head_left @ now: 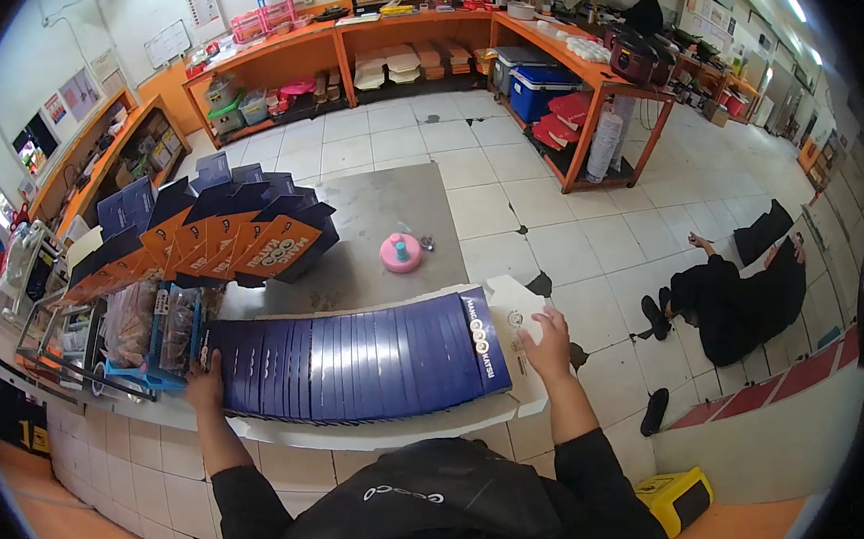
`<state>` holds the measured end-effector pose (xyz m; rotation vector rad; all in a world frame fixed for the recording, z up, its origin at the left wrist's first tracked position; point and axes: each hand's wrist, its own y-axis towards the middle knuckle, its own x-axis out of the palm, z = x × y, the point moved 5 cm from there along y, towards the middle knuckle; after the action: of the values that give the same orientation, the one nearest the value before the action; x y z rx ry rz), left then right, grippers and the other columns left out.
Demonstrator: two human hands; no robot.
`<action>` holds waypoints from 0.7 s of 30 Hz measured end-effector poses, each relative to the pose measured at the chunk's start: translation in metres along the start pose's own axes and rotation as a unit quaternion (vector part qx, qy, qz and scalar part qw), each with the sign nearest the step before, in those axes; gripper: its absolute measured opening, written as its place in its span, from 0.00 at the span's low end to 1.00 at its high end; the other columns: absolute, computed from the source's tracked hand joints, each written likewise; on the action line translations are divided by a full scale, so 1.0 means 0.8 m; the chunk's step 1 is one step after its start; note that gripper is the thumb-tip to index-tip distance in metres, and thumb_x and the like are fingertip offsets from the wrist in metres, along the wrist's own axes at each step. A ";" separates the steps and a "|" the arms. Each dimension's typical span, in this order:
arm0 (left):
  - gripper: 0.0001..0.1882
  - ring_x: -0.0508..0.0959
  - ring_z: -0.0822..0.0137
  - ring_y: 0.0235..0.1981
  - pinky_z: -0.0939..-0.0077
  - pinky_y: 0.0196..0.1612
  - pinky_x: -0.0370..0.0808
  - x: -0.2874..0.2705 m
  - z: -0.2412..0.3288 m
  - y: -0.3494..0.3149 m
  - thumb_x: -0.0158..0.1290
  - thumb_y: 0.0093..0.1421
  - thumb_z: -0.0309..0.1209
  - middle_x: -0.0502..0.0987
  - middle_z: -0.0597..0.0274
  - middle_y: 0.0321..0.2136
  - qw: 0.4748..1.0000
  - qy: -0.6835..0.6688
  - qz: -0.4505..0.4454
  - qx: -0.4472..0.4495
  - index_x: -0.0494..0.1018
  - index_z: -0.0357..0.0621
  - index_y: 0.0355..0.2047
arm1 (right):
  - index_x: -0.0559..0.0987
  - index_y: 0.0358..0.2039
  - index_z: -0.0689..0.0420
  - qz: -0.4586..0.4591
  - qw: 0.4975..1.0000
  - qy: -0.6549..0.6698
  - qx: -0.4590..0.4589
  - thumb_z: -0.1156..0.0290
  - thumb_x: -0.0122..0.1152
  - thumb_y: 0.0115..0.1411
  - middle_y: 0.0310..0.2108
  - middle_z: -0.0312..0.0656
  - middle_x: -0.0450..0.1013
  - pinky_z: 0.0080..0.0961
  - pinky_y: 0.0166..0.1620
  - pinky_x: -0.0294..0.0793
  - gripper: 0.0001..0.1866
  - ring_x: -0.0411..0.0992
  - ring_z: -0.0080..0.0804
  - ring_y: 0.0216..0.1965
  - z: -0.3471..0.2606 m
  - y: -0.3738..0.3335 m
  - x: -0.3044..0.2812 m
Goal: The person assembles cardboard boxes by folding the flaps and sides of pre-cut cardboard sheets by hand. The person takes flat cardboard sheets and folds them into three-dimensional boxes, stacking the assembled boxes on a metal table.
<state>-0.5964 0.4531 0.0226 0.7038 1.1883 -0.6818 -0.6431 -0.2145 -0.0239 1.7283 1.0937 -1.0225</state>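
Touching blue carton row [366,360]: left hand [205,388], lower left, grip unclear.
Right hand [548,348]: open, fingers spread, right of centre.

We count one left hand [205,388] and one right hand [547,346], plus one row of blue cartons [366,360], too tightly packed to number, along the worktop's [397,192] near edge. Near its right edge we see one pink container [401,254]; toward its left, one orange-and-blue carton cluster [239,234].

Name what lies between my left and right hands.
In the head view, a row of dark blue cartons, then white card, lie between your left hand and right hand.
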 end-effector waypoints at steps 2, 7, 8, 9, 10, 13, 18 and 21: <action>0.48 0.70 0.40 0.49 0.53 0.51 0.67 -0.010 0.007 -0.004 0.38 0.52 0.70 0.70 0.34 0.47 1.000 -0.031 -0.006 0.001 0.63 0.37 0.55 | 0.70 0.52 0.60 -0.110 0.935 0.308 0.137 0.53 0.66 0.50 0.45 0.44 0.72 0.31 0.53 0.66 0.34 0.69 0.37 0.50 -0.005 0.006 0.012; 0.47 0.72 0.48 0.49 0.56 0.50 0.68 -0.012 -0.015 0.009 0.45 0.50 0.69 0.72 0.41 0.47 0.979 -0.116 -0.168 0.004 0.66 0.37 0.52 | 0.75 0.46 0.62 -0.348 0.697 0.609 0.153 0.60 0.68 0.50 0.37 0.37 0.75 0.23 0.48 0.69 0.26 0.73 0.30 0.41 -0.099 -0.010 0.003; 0.46 0.73 0.51 0.49 0.58 0.50 0.68 -0.004 -0.026 0.010 0.48 0.49 0.68 0.73 0.44 0.47 0.939 -0.217 -0.265 0.011 0.67 0.37 0.52 | 0.76 0.45 0.62 -0.345 0.772 0.526 0.088 0.63 0.69 0.50 0.39 0.37 0.75 0.24 0.48 0.69 0.24 0.72 0.29 0.42 -0.110 -0.006 -0.006; 0.44 0.73 0.55 0.49 0.63 0.51 0.68 0.044 -0.127 0.045 0.52 0.49 0.65 0.74 0.52 0.47 0.910 -0.259 -0.315 -0.073 0.66 0.38 0.53 | 0.76 0.44 0.62 -0.363 0.758 0.538 0.071 0.71 0.70 0.47 0.41 0.40 0.75 0.24 0.49 0.68 0.23 0.72 0.29 0.43 -0.127 0.002 -0.006; 0.44 0.73 0.55 0.49 0.63 0.51 0.68 0.044 -0.094 0.027 0.52 0.49 0.65 0.74 0.52 0.47 0.907 -0.256 -0.328 -0.063 0.66 0.38 0.53 | 0.76 0.44 0.62 -0.354 0.762 0.536 0.085 0.71 0.70 0.47 0.41 0.40 0.75 0.24 0.49 0.68 0.23 0.72 0.29 0.43 -0.113 0.005 -0.008; 0.41 0.75 0.56 0.46 0.63 0.49 0.70 0.036 -0.059 -0.028 0.54 0.50 0.62 0.75 0.54 0.46 0.797 -0.476 -0.362 -0.079 0.67 0.40 0.52 | 0.76 0.43 0.64 -0.401 0.698 0.575 0.145 0.77 0.70 0.43 0.40 0.41 0.75 0.26 0.49 0.69 0.24 0.73 0.30 0.42 -0.099 0.007 -0.008; 0.34 0.76 0.58 0.42 0.60 0.47 0.72 0.081 -0.121 -0.030 0.59 0.49 0.47 0.76 0.56 0.44 0.684 -0.556 -0.450 -0.141 0.67 0.41 0.52 | 0.77 0.39 0.67 -0.397 0.684 0.586 0.179 0.83 0.68 0.39 0.35 0.44 0.76 0.26 0.43 0.72 0.22 0.75 0.33 0.35 -0.107 0.011 -0.005; 0.33 0.76 0.57 0.43 0.58 0.48 0.71 0.091 -0.127 -0.038 0.60 0.47 0.40 0.75 0.57 0.44 0.632 -0.595 -0.476 -0.141 0.66 0.40 0.52 | 0.78 0.37 0.68 -0.384 0.699 0.578 0.172 0.85 0.66 0.37 0.33 0.45 0.76 0.25 0.41 0.73 0.21 0.75 0.33 0.34 -0.116 0.018 -0.023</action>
<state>-0.6616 0.5073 -0.0742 -0.7644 0.2428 -1.4644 -0.6164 -0.1375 0.0266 2.3092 2.7482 -0.4499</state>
